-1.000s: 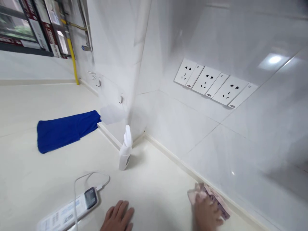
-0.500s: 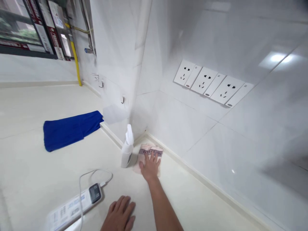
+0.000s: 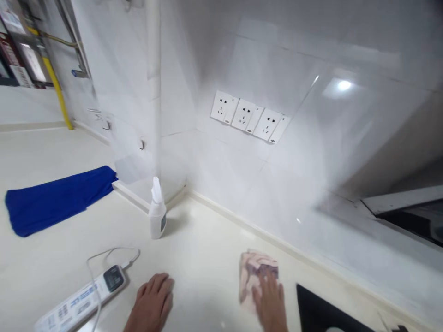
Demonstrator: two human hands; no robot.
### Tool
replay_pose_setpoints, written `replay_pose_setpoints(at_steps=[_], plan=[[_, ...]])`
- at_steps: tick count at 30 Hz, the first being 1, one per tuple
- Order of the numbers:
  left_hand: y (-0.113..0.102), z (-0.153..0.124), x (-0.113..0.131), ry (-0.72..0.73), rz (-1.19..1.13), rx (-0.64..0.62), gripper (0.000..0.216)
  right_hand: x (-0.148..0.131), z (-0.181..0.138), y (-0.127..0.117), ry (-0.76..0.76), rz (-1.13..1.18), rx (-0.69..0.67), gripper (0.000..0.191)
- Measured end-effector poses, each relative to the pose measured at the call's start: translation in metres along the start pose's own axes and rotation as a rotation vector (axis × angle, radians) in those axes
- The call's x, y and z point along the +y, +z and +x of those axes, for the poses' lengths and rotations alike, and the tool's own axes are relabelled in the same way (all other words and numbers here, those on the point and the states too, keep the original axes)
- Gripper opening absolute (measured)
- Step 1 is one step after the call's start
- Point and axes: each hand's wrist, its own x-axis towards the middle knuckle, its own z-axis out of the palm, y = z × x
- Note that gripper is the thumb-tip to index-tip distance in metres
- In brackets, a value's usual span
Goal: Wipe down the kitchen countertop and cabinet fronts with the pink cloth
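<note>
My right hand [image 3: 270, 302] lies flat with fingers spread on a pink cloth [image 3: 249, 269], pressing it against the pale countertop [image 3: 197, 276]. The cloth is bunched, with a darker band under my fingertips. To the left, my left hand [image 3: 151, 299] rests palm down on the counter, fingers stretched and holding nothing. Beyond it stands an upright white spray bottle [image 3: 158, 219] near the wall corner. A white power strip [image 3: 83, 302] with a dark display and a plugged-in cable lies left of my left hand.
A blue cloth [image 3: 58, 198] lies on the counter at left. The black edge of a cooktop [image 3: 321, 309] is close to the right of my right hand. Wall sockets [image 3: 247, 117] sit above the counter, and a dark slanted hood-like panel [image 3: 415, 216] juts in at right.
My right hand has slid the pink cloth from the corner beside the bottle rightward and nearer along the wall. The view has turned right, bringing the black cooktop edge in. My left hand stays on the counter.
</note>
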Motion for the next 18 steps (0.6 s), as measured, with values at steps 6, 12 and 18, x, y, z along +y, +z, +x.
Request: replay_pose_setpoints(at_steps=[6,12,18], plan=[[-0.044,0.022,0.028,-0.064,-0.024,-0.223,0.037,-0.014,-0.017,-0.038,0.235,-0.068,-0.087,0.040],[-0.037,0.022,0.020,-0.017,0.056,-0.232,0.041,-0.070,-0.080,-0.042,0.218,-0.039,-0.177,0.042],[-0.032,0.020,0.013,-0.013,0.123,-0.223,0.047,-0.054,-0.211,-0.068,-0.053,0.120,-0.170,0.027]])
